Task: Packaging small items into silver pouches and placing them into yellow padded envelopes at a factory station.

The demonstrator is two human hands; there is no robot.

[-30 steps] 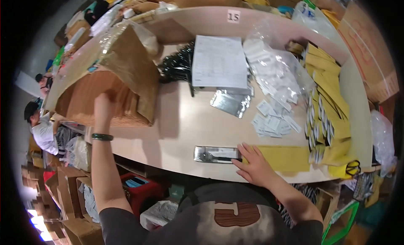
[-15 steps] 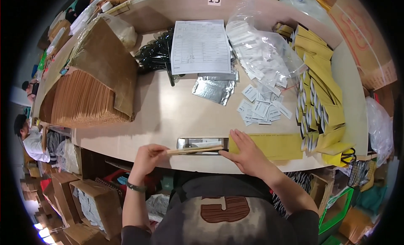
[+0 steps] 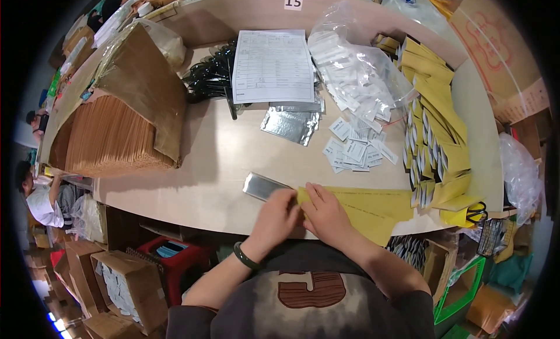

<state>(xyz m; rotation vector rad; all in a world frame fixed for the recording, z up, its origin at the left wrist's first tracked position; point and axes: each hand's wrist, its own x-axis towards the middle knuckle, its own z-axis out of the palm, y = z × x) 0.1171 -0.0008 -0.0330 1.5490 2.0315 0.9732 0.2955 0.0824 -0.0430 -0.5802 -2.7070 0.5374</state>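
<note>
Near the table's front edge lies a yellow paper sleeve (image 3: 373,206), its far-right part spreading into two overlapping panels. My right hand (image 3: 328,215) presses and grips its left end, fingers closed over the paper. My left hand (image 3: 276,219), wearing a dark bracelet, is curled at the same end, around the inner end of a narrow shiny silver piece (image 3: 261,185). That piece slants out to the left of my fingers. Exactly how its inner end meets the sleeve is hidden by my hands.
A carton (image 3: 116,135) packed with brown cardboard pieces stands at left. Behind are black glossy items (image 3: 211,76), a printed sheet (image 3: 273,65), silver pouches (image 3: 290,124), white sachets (image 3: 354,146) and a clear bag (image 3: 361,65) of them. Filled yellow sleeves (image 3: 437,123) line the right.
My left hand has moved right to the sleeve's end; the light brown strip it held no longer shows. The silver piece now slants with a plain shiny face up, and the sleeve's panels have spread apart.
</note>
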